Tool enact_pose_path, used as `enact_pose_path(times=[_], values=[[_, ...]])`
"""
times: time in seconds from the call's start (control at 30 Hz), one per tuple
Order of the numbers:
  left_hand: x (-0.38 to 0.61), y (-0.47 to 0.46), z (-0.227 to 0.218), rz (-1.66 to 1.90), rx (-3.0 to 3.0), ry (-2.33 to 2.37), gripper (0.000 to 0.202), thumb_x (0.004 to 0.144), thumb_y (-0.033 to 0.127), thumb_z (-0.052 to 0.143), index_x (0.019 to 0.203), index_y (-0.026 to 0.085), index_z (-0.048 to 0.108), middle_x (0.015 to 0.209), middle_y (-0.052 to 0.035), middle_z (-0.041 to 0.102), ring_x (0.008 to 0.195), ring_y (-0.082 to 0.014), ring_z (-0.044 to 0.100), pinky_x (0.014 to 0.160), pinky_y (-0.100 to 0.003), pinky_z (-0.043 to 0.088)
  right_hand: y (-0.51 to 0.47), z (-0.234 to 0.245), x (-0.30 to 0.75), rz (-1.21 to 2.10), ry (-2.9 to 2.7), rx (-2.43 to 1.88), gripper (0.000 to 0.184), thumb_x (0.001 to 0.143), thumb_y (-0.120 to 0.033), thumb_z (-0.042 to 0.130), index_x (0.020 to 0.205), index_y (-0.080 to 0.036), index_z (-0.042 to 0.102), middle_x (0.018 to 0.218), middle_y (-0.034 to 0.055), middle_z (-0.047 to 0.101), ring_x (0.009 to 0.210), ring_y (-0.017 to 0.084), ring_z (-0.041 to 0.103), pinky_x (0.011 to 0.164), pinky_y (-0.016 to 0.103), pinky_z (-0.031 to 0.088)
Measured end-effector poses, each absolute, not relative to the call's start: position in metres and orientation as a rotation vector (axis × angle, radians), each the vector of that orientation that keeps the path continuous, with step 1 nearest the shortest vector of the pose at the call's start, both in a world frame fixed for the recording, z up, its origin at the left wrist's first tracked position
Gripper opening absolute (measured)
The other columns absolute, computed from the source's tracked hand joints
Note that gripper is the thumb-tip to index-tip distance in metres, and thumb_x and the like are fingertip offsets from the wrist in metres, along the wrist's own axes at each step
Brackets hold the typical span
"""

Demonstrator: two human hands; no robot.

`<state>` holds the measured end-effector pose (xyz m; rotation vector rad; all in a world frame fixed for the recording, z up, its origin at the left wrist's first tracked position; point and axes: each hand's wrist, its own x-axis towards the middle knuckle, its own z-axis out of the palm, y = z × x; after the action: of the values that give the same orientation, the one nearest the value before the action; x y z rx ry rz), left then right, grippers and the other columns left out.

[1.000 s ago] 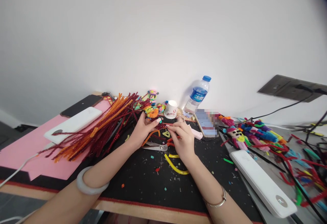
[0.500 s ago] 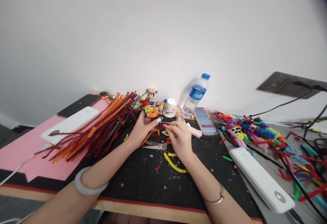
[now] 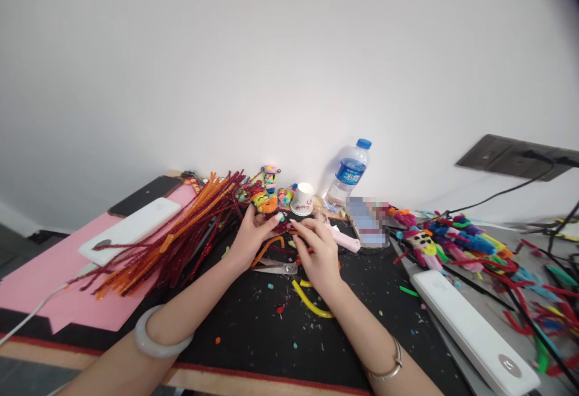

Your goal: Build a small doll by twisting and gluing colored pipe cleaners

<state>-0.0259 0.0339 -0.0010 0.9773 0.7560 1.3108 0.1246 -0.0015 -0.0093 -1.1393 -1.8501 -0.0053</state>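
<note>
My left hand (image 3: pixel 254 233) is closed around a small pipe-cleaner doll (image 3: pixel 266 202) with a yellow face, an orange beard and a dark red top. The doll's lower part is hidden by my fingers. Close by on the right, my right hand (image 3: pixel 320 251) has thumb and fingers drawn together at the doll's dark red side; what they pinch is too small to make out. Below and between the hands lie scissors (image 3: pixel 278 267), partly covered, and an orange pipe cleaner (image 3: pixel 268 248). A bent yellow pipe cleaner (image 3: pixel 310 302) rests beside my right wrist.
At left, dark red and orange pipe cleaners (image 3: pixel 181 242) lie near a white power bank (image 3: pixel 131 227) on pink sheets (image 3: pixel 36 281). Behind stand a paper cup (image 3: pixel 303 199) and water bottle (image 3: pixel 347 176). A phone (image 3: pixel 368 221), finished dolls (image 3: pixel 423 245) and cables are at right.
The whole view has shifted slightly, so things sit a little lower. My right fingers have spread a bit and bent beside the doll. The left hand keeps its hold.
</note>
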Motion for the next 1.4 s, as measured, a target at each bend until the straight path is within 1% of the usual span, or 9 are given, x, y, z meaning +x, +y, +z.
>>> enact_pose_path(times=[0.1,0.3,0.47,0.6,0.73,0.97,1.13,1.4], values=[[-0.026,0.035,0.000,1.335,0.947,0.761,0.045,0.070,0.028,0.068,0.110,0.024,0.047,0.114,-0.0051,0.060,0.096,-0.0186,0.061,0.071,-0.029,0.056,-0.001,-0.010,0.125,-0.019,-1.863,-1.138,0.034,0.086,-0.016,0.047,0.118,-0.024,0.057,0.101,0.0078,0.058,0.091,0.019,0.055,0.079,0.036,0.044],[-0.026,0.035,0.000,1.344,0.935,0.784,0.045,0.070,0.028,0.068,0.109,0.024,0.047,0.116,-0.0054,0.059,0.096,-0.0187,0.061,0.069,-0.027,0.055,-0.001,-0.012,0.123,-0.051,-1.969,-1.175,0.034,0.086,-0.017,0.046,0.118,-0.021,0.056,0.103,0.0083,0.059,0.092,0.020,0.054,0.078,0.035,0.043],[-0.027,0.036,-0.001,1.354,0.936,0.782,0.046,0.069,0.028,0.069,0.110,0.023,0.047,0.115,-0.0059,0.059,0.098,-0.0186,0.060,0.071,-0.027,0.055,-0.002,-0.013,0.121,-0.090,-1.997,-1.208,0.033,0.087,-0.019,0.046,0.118,-0.021,0.057,0.103,0.0084,0.060,0.092,0.020,0.054,0.078,0.036,0.043],[-0.028,0.037,-0.003,1.355,0.942,0.789,0.047,0.069,0.029,0.069,0.109,0.023,0.047,0.112,-0.0060,0.061,0.095,-0.0184,0.061,0.072,-0.028,0.055,-0.002,-0.012,0.120,-0.101,-2.024,-1.225,0.033,0.087,-0.019,0.045,0.118,-0.021,0.057,0.103,0.0085,0.060,0.092,0.021,0.054,0.077,0.036,0.042],[-0.029,0.038,-0.004,1.343,0.955,0.799,0.048,0.069,0.029,0.069,0.110,0.022,0.046,0.108,-0.0068,0.063,0.092,-0.0185,0.063,0.072,-0.030,0.055,-0.003,-0.011,0.118,-0.113,-2.046,-1.241,0.032,0.087,-0.018,0.045,0.117,-0.019,0.057,0.103,0.0086,0.061,0.091,0.021,0.053,0.076,0.036,0.042],[-0.031,0.040,-0.008,1.346,0.954,0.826,0.049,0.068,0.030,0.070,0.110,0.022,0.047,0.104,-0.0073,0.064,0.089,-0.0184,0.064,0.071,-0.030,0.055,-0.002,-0.010,0.116,-0.154,-2.068,-1.229,0.031,0.087,-0.018,0.045,0.115,-0.019,0.059,0.101,0.0089,0.061,0.089,0.021,0.054,0.074,0.035,0.042],[-0.031,0.040,-0.009,1.346,0.962,0.833,0.049,0.067,0.029,0.071,0.110,0.022,0.047,0.103,-0.0071,0.065,0.091,-0.0182,0.063,0.070,-0.029,0.055,-0.003,-0.010,0.115,-0.153,-2.086,-1.246,0.031,0.088,-0.018,0.043,0.115,-0.017,0.058,0.102,0.0094,0.061,0.089,0.021,0.053,0.075,0.036,0.041],[-0.032,0.042,-0.010,1.344,0.958,0.864,0.053,0.065,0.031,0.072,0.111,0.021,0.047,0.100,-0.0081,0.066,0.087,-0.0190,0.065,0.070,-0.032,0.056,-0.002,-0.011,0.114,-0.164,-2.096,-1.225,0.031,0.087,-0.017,0.045,0.114,-0.018,0.059,0.101,0.0096,0.061,0.088,0.021,0.054,0.074,0.036,0.043]])
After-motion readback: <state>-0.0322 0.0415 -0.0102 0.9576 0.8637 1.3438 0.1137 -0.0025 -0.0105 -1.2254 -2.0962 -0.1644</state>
